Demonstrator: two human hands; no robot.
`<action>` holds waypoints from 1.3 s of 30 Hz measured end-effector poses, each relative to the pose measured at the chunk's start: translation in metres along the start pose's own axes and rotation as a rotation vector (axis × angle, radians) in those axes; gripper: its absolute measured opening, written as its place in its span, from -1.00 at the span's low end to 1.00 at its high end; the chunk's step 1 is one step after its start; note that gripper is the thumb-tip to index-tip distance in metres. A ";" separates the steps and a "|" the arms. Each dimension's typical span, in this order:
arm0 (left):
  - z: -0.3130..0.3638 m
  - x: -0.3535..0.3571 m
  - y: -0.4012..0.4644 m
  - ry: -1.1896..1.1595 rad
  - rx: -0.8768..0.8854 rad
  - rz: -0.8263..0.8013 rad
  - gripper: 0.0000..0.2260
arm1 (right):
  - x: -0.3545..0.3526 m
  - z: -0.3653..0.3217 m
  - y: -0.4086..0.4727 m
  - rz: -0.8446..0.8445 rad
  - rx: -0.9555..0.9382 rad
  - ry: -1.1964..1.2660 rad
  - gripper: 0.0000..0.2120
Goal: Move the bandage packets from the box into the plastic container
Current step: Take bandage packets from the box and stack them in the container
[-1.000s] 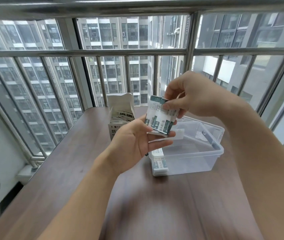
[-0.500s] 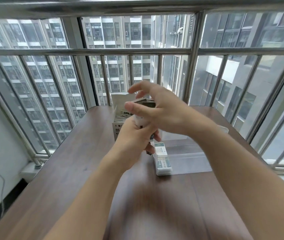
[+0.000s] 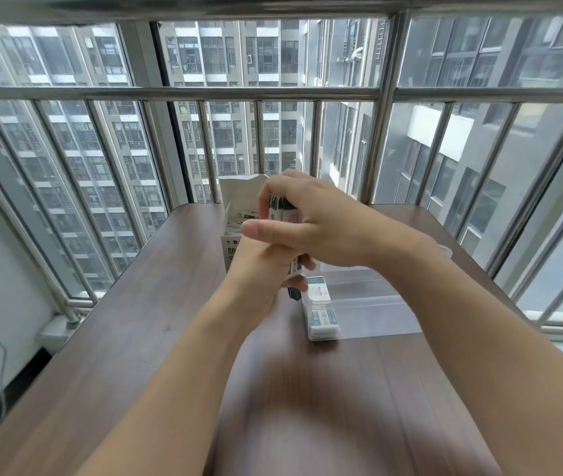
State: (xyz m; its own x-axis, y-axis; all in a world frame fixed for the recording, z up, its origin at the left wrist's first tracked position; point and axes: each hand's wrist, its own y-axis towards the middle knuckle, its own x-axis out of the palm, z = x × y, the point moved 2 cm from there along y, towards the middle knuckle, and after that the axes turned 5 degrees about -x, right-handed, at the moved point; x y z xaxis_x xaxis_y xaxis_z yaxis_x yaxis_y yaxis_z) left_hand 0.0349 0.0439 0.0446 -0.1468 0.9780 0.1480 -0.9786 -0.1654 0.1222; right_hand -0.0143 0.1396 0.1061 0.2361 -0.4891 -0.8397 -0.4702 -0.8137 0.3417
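Both the left hand (image 3: pixel 259 269) and right hand (image 3: pixel 311 225) clasp a bunch of white-and-green bandage packets (image 3: pixel 281 211); a stack already lies in the clear plastic container (image 3: pixel 376 304) at the brown wooden table's (image 3: pixel 135 321) far edge, and more remain in the white cardboard box (image 3: pixel 235 201).

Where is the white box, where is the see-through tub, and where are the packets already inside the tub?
white box (image 3: pixel 238 188), head view, on its raised top flap.
plastic container (image 3: pixel 376 304), head view, on its clear near wall.
packets in the container (image 3: pixel 323 316), head view, on the top packet's printed face.

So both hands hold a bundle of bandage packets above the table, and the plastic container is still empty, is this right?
Not quite. The head view shows the plastic container already has a stack of bandage packets inside, at its left end. Both hands, left and right, do hold a bundle above the table.
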 end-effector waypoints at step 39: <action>-0.003 0.004 0.001 -0.132 -0.041 -0.069 -0.50 | -0.016 0.050 -0.009 -0.138 -0.004 0.604 -0.97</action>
State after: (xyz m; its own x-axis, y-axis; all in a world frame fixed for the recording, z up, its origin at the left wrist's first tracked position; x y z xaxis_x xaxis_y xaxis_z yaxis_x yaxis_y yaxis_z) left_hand 0.0330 0.0476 0.0422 -0.0619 0.9612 0.2687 -0.9912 -0.0908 0.0964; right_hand -0.0558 0.1707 0.0956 0.7347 -0.4695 -0.4897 -0.3981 -0.8828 0.2492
